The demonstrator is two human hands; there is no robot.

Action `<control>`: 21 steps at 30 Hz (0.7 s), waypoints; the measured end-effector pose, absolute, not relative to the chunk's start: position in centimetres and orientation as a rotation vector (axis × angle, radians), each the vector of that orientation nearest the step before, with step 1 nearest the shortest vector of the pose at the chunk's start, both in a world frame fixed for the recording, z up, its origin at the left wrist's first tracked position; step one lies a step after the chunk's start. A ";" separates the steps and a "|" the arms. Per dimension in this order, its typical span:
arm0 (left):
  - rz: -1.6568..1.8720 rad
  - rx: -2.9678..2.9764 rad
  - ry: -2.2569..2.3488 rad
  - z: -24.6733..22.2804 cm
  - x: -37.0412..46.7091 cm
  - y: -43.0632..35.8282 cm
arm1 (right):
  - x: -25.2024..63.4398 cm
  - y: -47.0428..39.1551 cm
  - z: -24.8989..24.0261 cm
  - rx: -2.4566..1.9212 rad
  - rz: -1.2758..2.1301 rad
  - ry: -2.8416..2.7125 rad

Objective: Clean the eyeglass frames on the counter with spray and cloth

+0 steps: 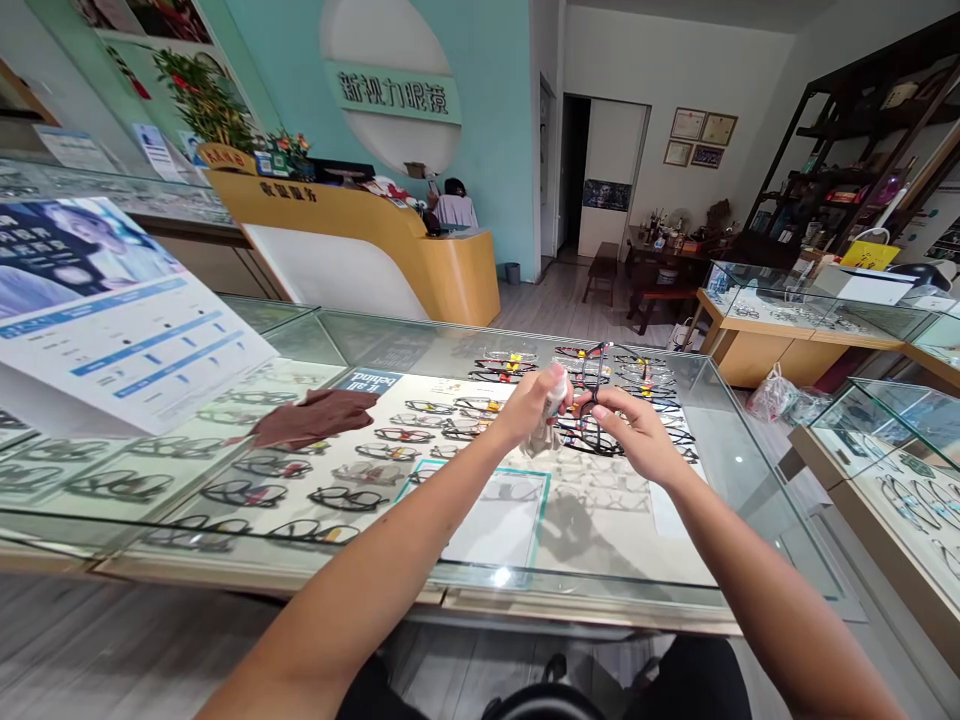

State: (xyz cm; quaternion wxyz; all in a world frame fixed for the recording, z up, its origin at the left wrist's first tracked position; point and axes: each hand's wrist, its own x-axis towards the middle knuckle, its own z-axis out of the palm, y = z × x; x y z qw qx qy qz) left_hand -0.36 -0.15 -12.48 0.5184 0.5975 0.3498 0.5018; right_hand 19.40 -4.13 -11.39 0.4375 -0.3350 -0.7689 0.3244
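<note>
My left grip (523,405) closed round a spray bottle (557,392), right grip (636,428) pinching dark glasses (595,393) beside it, above the counter (525,608)

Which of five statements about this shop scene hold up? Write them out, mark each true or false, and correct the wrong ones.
1. The left hand holds a small bottle. True.
2. The right hand holds a pen. False: it holds dark-framed glasses.
3. A brown cloth lies to the left of both hands. True.
4. The calendar lies flat. False: it stands at a slant.
5. Four picture frames hang on the back wall. True.
</note>
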 end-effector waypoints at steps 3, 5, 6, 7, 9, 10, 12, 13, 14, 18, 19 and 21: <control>1.195 1.505 0.899 -12.8 -0.3 0.0 | 19.2 -4.4 -11.4 -0.813 0.806 -1.946; 1.174 1.524 0.917 -12.8 -0.3 -0.1 | 19.1 -4.6 -11.3 -0.809 0.803 -1.979; 1.169 1.521 0.921 -12.8 -0.3 -0.1 | 19.0 -4.6 -11.3 -0.808 0.805 -1.992; 1.169 1.510 0.923 -12.8 -0.3 -0.1 | 19.0 -4.7 -11.4 -0.808 0.811 -2.002; 1.181 1.483 0.923 -12.8 -0.3 -0.1 | 18.9 -4.7 -11.5 -0.812 0.826 -1.991; 1.180 1.480 0.919 -12.8 -0.3 -0.1 | 19.0 -4.6 -11.5 -0.818 0.838 -1.964; 1.157 1.525 0.898 -12.9 -0.3 -0.1 | 19.0 -4.2 -11.7 -0.836 0.862 -1.868; 1.139 1.574 0.885 -12.9 -0.3 -0.1 | 19.1 -4.0 -11.7 -0.843 0.874 -1.811; 1.117 1.636 0.876 -13.0 -0.3 -0.1 | 19.2 -3.8 -11.8 -0.848 0.886 -1.760; 1.051 1.880 0.893 -13.2 -0.2 -0.5 | 19.3 -3.4 -11.9 -0.849 0.925 -1.696; 1.043 1.894 0.897 -13.2 -0.3 -0.5 | 19.3 -3.3 -11.9 -0.847 0.928 -1.696; 1.036 1.846 0.886 -13.0 -0.4 -0.6 | 19.3 -3.4 -11.9 -0.845 0.928 -1.695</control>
